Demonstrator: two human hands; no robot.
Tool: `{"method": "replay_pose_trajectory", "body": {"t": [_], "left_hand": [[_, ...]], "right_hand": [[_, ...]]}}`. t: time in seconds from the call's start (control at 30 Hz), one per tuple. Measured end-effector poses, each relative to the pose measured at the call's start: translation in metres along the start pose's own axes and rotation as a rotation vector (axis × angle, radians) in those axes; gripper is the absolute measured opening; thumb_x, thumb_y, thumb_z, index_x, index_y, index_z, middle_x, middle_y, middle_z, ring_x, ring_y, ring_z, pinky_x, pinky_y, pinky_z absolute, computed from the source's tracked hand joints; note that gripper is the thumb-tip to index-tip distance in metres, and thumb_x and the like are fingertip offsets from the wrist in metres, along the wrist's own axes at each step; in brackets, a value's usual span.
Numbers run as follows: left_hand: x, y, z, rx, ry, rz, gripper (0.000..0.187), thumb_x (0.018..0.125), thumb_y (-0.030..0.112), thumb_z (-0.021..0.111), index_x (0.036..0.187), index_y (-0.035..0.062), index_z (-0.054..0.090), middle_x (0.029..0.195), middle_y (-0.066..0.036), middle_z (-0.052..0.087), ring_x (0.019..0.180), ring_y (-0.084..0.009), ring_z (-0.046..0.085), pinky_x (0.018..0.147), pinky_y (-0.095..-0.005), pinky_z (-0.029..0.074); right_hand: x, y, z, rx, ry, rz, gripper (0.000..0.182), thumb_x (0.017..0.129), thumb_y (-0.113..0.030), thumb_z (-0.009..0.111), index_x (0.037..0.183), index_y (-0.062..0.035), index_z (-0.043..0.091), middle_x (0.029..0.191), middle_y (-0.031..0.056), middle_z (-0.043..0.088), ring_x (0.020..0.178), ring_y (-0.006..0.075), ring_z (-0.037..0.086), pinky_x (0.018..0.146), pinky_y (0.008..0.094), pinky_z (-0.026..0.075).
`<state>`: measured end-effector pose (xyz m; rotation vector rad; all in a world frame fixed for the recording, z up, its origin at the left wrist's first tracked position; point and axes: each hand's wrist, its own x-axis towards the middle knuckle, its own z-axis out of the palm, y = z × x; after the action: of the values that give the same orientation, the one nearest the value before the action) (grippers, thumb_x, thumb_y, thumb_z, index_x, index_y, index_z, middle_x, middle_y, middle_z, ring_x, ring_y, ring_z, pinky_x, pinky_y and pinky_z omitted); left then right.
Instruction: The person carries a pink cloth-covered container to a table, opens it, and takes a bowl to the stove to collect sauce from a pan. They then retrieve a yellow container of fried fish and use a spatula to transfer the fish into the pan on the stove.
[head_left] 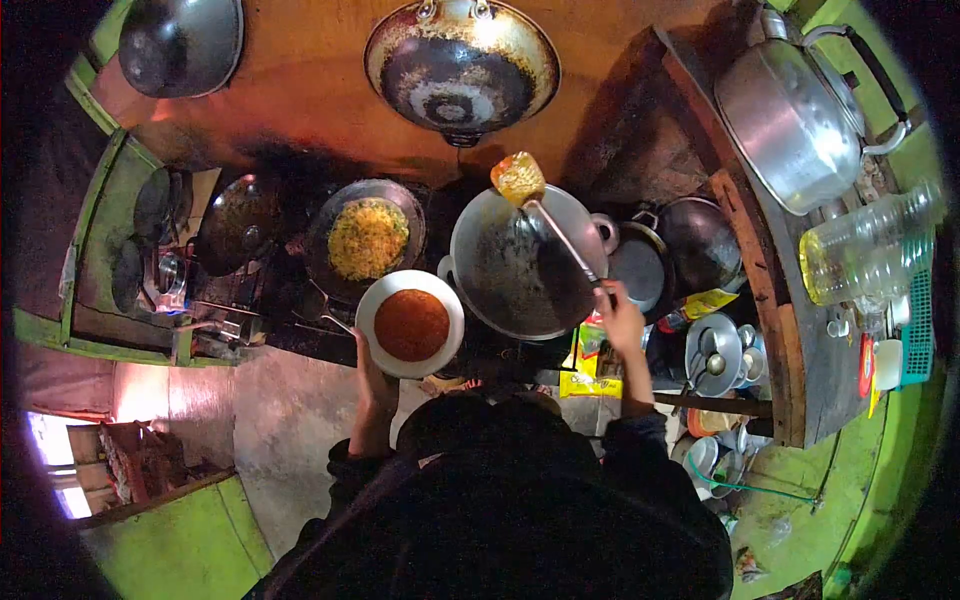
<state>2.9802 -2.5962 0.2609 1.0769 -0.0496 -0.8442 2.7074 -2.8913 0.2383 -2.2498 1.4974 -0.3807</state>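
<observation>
Left hand (376, 378) clasps the round white bowl (453, 337) of red-brown sauce (411, 325), right hand (622, 322) grips the long metal spatula (562, 243): keep bowl level, blade (518, 180) over the grey metal wok (490, 270)!

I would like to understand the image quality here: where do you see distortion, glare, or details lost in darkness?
Head view: fisheye-like bending, with corners falling to black; head view: glare on the kettle and near the top of the central hanging wok; head view: dark sleeves lose detail, while the white bowl in the left hand stays readable.
</observation>
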Motion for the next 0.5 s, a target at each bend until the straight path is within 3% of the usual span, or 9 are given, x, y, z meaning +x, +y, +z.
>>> {"method": "replay_pose_trajectory", "body": {"t": [0.07,0.13,0.2,0.27,0.33,0.43,0.5], "left_hand": [[0.007,0.0,0.006,0.018,-0.026,-0.001,0.076,0.094,0.065,0.031,0.146,0.0102,0.025,0.145,-0.015,0.035,0.133,-0.0292,0.037,0.108,-0.0463,0.031],[0.02,0.002,0.015,0.012,-0.071,-0.114,0.077,0.093,0.066,0.029,0.146,0.0097,0.025,0.145,-0.016,0.035,0.132,-0.0298,0.038,0.107,-0.0473,0.032],[0.036,-0.002,0.029,0.001,-0.134,-0.083,0.075,0.095,0.064,0.026,0.145,0.0084,0.026,0.142,-0.016,0.039,0.13,-0.0294,0.041,0.106,-0.0467,0.034],[0.051,-0.006,0.043,0.03,-0.226,-0.123,0.075,0.095,0.063,0.025,0.144,0.0059,0.029,0.139,-0.016,0.044,0.128,-0.0283,0.045,0.105,-0.0436,0.037],[0.052,-0.001,0.067,0.075,-0.18,-0.201,0.075,0.096,0.062,0.026,0.142,0.0036,0.032,0.136,-0.015,0.047,0.126,-0.0264,0.047,0.103,-0.0401,0.039],[0.08,-0.031,0.078,-0.033,-0.3,-0.1,0.071,0.097,0.058,0.026,0.142,0.0027,0.032,0.138,-0.014,0.046,0.125,-0.0247,0.047,0.103,-0.0395,0.039],[0.079,-0.036,0.093,-0.057,-0.356,-0.12,0.071,0.098,0.058,0.026,0.142,0.0028,0.031,0.138,-0.014,0.046,0.126,-0.0245,0.047,0.104,-0.0394,0.038]], "right_hand": [[-0.013,-0.014,-0.047,-0.01,0.003,0.072,0.036,0.09,-0.049,0.054,0.108,-0.0183,0.061,0.08,0.0181,0.067,0.077,0.0389,0.065,0.065,0.0455,0.05],[-0.03,-0.001,-0.071,-0.018,0.146,-0.073,0.035,0.088,-0.044,0.061,0.107,-0.0139,0.064,0.082,0.0172,0.067,0.077,0.0383,0.065,0.066,0.0434,0.05],[-0.053,-0.005,-0.101,0.047,0.206,-0.176,0.033,0.086,-0.037,0.065,0.104,-0.0095,0.065,0.086,0.0166,0.068,0.079,0.0365,0.066,0.066,0.0411,0.05],[-0.082,-0.029,-0.129,-0.039,0.118,-0.158,0.026,0.084,-0.028,0.069,0.098,-0.0065,0.062,0.086,0.0157,0.065,0.078,0.0354,0.064,0.062,0.0401,0.049],[-0.11,-0.043,-0.137,-0.087,0.11,-0.222,0.02,0.083,-0.022,0.069,0.09,-0.0065,0.058,0.081,0.0142,0.06,0.07,0.037,0.061,0.057,0.0419,0.045],[-0.147,-0.035,-0.131,-0.141,0.111,-0.212,0.021,0.082,-0.018,0.068,0.081,-0.0066,0.051,0.076,0.0135,0.053,0.061,0.0369,0.056,0.051,0.0442,0.041],[-0.168,-0.029,-0.127,-0.188,0.189,-0.21,0.019,0.08,-0.018,0.07,0.083,-0.0077,0.054,0.077,0.0131,0.054,0.06,0.0357,0.057,0.051,0.043,0.043]]}}
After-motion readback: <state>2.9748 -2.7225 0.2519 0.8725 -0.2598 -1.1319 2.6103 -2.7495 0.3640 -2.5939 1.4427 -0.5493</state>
